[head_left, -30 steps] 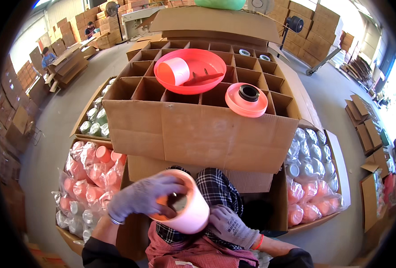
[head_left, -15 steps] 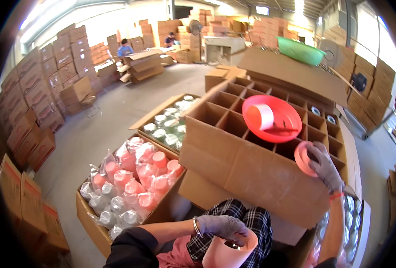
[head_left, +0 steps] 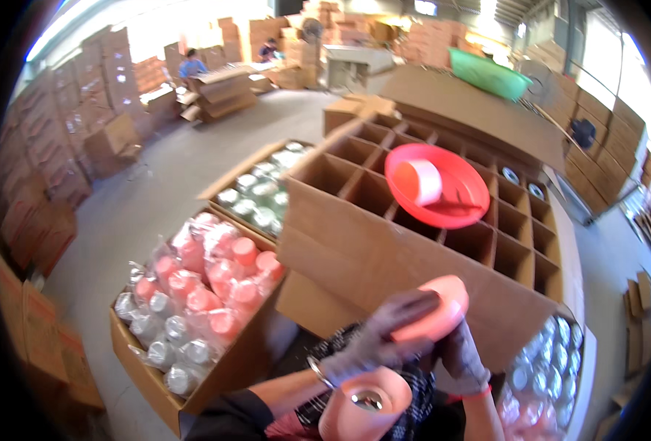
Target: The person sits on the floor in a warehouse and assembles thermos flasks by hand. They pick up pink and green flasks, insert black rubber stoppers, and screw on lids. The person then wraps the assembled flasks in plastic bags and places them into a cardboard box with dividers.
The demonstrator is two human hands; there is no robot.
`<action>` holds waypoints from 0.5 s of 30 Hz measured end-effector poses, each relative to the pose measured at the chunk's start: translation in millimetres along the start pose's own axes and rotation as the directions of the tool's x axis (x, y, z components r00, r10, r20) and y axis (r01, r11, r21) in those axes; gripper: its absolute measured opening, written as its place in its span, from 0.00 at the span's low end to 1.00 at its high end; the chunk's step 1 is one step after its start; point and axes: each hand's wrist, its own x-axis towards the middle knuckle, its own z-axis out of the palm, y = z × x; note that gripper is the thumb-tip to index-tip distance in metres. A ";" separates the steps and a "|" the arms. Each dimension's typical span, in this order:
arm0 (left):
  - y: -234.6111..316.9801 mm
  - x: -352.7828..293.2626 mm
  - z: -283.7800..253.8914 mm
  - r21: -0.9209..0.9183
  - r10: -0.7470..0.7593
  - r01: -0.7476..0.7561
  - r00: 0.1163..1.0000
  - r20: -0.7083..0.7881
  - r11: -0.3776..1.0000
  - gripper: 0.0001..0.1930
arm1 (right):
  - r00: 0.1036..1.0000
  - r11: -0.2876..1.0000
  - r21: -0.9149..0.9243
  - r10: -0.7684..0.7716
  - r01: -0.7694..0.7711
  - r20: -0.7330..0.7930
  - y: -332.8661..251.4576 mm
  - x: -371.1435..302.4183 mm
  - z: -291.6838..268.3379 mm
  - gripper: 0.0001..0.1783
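A pink round ring-like piece [head_left: 443, 305] is up between my gloved hands, in front of the divided carton. My left hand [head_left: 384, 327] presses its fingers along the left side of the piece. From the right, my right hand [head_left: 461, 356] grips it, its fingers partly hidden behind it. Below them a pink cylinder [head_left: 358, 411] sits in my lap, a shiny metallic round part showing inside its open top. Atop the carton rests a red-pink bowl [head_left: 469, 180] holding a wide pink ring [head_left: 419, 182] and dark reddish bits too small to name.
The divided carton [head_left: 384, 253] stands before me. To the left are a box of pink and clear wrapped bottles [head_left: 200, 294] and a box of silver-topped bottles [head_left: 259, 191]. Another bottle box [head_left: 542, 375] is at the right. A green basin [head_left: 491, 73] sits farther back.
My right hand has brought the pink ring-like piece from over the carton toward my lap. My left hand has left the pink cylinder and risen to the piece.
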 end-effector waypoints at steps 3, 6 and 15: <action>2.8 -9.6 -12.4 -0.655 -0.597 0.482 0.800 0.057 0.583 0.31 | 0.867 0.641 -0.697 -0.495 0.323 -0.054 -29.3 -10.0 38.9 0.28; 16.9 -6.1 -9.4 -0.854 -0.641 0.401 0.760 0.108 0.332 0.36 | 0.495 -0.341 -0.838 -0.687 0.427 0.532 -33.1 -3.2 37.2 0.36; 23.5 -15.2 4.7 0.216 0.090 -0.083 0.996 -0.025 0.973 0.27 | 0.853 0.791 -0.392 -0.521 0.469 -0.031 2.1 -7.1 47.8 0.25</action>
